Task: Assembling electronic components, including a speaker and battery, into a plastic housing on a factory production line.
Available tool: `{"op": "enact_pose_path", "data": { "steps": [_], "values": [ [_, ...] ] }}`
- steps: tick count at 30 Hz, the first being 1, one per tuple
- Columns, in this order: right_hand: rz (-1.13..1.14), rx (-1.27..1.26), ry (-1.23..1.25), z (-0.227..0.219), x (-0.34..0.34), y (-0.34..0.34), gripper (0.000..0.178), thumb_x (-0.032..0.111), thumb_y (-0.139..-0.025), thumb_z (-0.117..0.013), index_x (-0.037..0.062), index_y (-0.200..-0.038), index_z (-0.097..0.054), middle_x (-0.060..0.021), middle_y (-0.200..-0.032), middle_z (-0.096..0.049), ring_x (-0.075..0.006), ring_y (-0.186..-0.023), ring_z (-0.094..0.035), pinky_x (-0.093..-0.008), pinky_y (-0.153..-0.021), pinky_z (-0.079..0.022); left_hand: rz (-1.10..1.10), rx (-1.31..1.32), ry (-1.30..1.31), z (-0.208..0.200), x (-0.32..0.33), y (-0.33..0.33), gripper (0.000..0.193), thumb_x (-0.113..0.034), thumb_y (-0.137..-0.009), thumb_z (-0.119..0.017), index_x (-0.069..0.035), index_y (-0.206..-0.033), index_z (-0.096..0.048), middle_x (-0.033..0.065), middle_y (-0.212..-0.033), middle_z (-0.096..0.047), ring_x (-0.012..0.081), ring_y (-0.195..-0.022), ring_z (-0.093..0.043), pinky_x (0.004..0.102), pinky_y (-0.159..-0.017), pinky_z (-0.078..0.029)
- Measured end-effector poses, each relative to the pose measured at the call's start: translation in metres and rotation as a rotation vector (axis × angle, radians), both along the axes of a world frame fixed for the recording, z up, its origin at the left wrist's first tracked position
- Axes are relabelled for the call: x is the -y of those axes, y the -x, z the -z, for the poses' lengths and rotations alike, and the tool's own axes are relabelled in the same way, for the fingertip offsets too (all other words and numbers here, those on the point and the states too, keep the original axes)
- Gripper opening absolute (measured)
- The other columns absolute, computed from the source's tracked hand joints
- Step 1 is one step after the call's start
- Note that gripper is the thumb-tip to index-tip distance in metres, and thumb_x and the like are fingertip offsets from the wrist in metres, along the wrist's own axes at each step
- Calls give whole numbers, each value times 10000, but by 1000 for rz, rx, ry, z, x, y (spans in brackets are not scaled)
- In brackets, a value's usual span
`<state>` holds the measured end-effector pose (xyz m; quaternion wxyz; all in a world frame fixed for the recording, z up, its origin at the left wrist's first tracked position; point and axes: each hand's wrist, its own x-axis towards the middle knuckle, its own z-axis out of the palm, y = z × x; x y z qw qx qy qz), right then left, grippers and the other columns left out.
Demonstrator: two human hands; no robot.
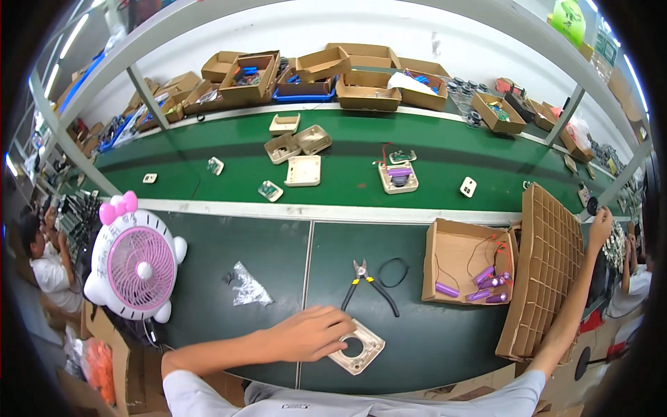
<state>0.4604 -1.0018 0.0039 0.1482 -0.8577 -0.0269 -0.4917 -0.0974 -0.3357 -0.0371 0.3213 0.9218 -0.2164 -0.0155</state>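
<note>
My left hand (317, 332) is at the near edge of the bench, its fingers closed on the upper left side of a cream plastic housing (369, 344). The housing lies flat and has a large round hole. Far out to the right, my right hand (601, 224) pinches a small round black part (592, 206) beyond the cardboard divider; its exact kind is too small to tell. Diagonal cutters (375, 283) with black and yellow handles lie just beyond the housing. Beside them is a black cable loop (394, 272).
An open carton (434, 267) holds purple battery cells (479, 295). A cardboard divider grid (542, 271) leans beside it. A pink-and-white fan (142, 267) and a clear plastic bag (250, 286) are left. Cream housings (303, 171) sit on the green belt (229, 160); boxes (368, 90) line the shelf.
</note>
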Motion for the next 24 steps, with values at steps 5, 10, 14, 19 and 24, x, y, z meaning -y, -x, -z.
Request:
{"op": "enact_pose_path", "data": {
  "steps": [5,10,14,19,24],
  "values": [
    [-1345,-239,-1206,-76,56,80,434,227,-1079,-425,-90,-1361,-515,-227,-1301,-648,-307,-1176,-657,-364,-812,-640,309,160,-116,2,-2,-20,566,-333,-833,-794,-67,-1283,-577,131,-1321,-558,302,-1284,-514,419,-994,-431],
    [-1662,-681,-1336,-108,-215,295,338,200,-1064,-484,-73,-1259,-521,-194,-1203,-620,-224,-1034,-682,-273,-622,-583,395,322,-295,39,9,-11,776,-423,-734,-851,-102,-1367,-536,155,-1326,-555,324,-1287,-506,436,-1013,-425],
    [-731,-326,-456,-22,-362,434,169,188,-1031,-564,63,-917,-553,-43,-879,-571,-126,-780,-559,-259,-637,-449,283,224,-456,41,10,3,875,-507,-733,-814,-66,-1423,-506,158,-1220,-601,297,-1162,-574,381,-954,-455],
    [-185,-564,81,84,-407,516,279,210,-877,-743,58,-1078,-623,-123,-925,-618,-302,-750,-651,-419,-666,-531,212,269,-343,43,12,13,881,-519,-742,-803,-30,-1418,-519,166,-1232,-597,288,-1134,-574,388,-937,-461],
    [-410,-803,48,94,-390,546,543,222,-828,-799,33,-1300,-606,-133,-1151,-623,-305,-941,-653,-396,-748,-541,299,117,-288,41,-8,3,894,-443,-747,-833,-22,-1455,-487,145,-1255,-584,281,-1166,-553,384,-929,-480]
  ]
}}
